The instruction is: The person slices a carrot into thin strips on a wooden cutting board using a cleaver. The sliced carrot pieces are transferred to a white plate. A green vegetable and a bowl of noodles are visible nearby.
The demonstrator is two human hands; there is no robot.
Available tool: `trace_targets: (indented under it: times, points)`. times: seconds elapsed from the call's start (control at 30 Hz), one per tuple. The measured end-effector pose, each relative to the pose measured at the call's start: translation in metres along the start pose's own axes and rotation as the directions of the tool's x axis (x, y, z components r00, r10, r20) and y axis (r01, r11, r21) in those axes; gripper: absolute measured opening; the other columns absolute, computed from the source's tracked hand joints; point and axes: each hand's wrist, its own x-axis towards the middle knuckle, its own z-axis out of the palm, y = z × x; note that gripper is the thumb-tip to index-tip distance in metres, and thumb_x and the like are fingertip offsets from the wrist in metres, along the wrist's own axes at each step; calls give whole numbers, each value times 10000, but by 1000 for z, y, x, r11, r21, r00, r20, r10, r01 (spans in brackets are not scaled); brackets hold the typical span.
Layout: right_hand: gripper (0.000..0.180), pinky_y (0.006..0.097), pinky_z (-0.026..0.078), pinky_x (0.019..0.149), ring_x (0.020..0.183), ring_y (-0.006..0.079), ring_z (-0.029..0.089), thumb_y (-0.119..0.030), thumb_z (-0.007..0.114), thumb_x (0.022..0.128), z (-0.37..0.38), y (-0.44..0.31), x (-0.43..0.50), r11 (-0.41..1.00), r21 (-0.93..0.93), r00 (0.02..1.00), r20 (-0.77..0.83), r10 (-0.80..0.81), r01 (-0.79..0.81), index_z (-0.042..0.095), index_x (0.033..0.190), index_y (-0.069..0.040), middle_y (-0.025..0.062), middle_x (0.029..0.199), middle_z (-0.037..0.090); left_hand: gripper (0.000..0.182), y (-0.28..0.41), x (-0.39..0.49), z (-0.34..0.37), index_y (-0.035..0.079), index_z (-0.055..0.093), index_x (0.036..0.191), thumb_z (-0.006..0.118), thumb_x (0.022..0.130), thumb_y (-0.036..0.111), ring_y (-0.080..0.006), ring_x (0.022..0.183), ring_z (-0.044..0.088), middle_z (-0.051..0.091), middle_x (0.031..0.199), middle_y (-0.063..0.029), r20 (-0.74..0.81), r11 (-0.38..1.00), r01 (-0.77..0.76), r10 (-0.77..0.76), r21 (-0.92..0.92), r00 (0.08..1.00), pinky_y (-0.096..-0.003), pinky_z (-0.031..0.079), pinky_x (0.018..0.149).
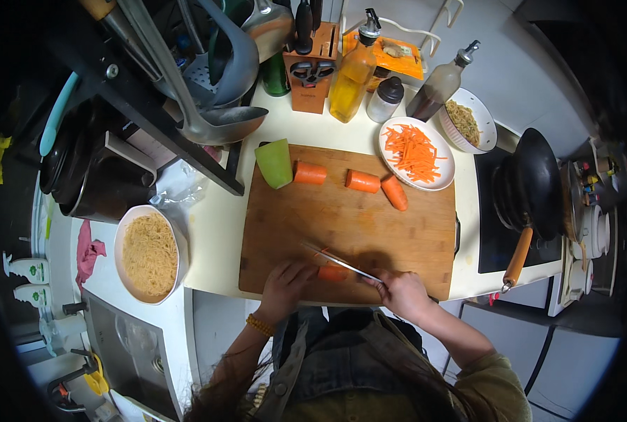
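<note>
A wooden cutting board [398, 232] lies before me on the counter. Near its front edge my right hand [400, 293] grips a kitchen knife [340, 261], whose blade points up and to the left. My left hand [292, 285] rests its fingertips at the left end of a carrot piece [333, 272], partly hidden behind the blade. Along the board's back lie a green vegetable chunk [274, 163], a carrot section [310, 172], a second section [363, 181] and a carrot tip [394, 192]. A white plate of shredded carrot [415, 153] overlaps the board's far right corner.
Left stands a bowl of noodles [150, 256], with a sink [129, 348] below it. Behind the board are a knife block [313, 68], an oil bottle [351, 79] and a dark sauce bottle [435, 87]. Metal ladles [224, 124] overhang the left. A wok [532, 184] sits right.
</note>
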Motion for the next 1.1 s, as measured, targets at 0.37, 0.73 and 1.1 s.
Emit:
trace_targets:
  times: [0.37, 0.73, 1.1]
  points:
    - [261, 340, 472, 453, 532, 223, 603, -116, 556, 709, 5, -18, 11, 923, -268, 959, 22, -281, 277, 575, 962, -56, 82, 637, 556, 328, 41, -23, 57, 80, 634, 1004, 550, 687, 55, -263, 896, 570, 578, 997, -94, -196, 1000, -5, 6, 4, 980, -347, 476, 780]
    - [384, 319, 473, 461, 533, 202, 581, -121, 557, 697, -6, -7, 15, 906, -238, 937, 108, -334, 350, 575, 1074, -52, 74, 634, 530, 249, 40, -37, 80, 61, 643, 874, 585, 639, 4, -313, 918, 544, 580, 978, -99, -241, 997, 54, -65, -52, 968, -414, 455, 802]
    - [365, 315, 467, 436, 520, 199, 589, -126, 527, 724, -3, 0, 0, 890, -322, 943, 185, -276, 324, 557, 1076, -35, 71, 626, 533, 202, 38, -40, 82, 52, 642, 848, 594, 654, 19, -313, 871, 555, 586, 924, -104, -244, 996, 58, -72, -63, 967, -418, 463, 736]
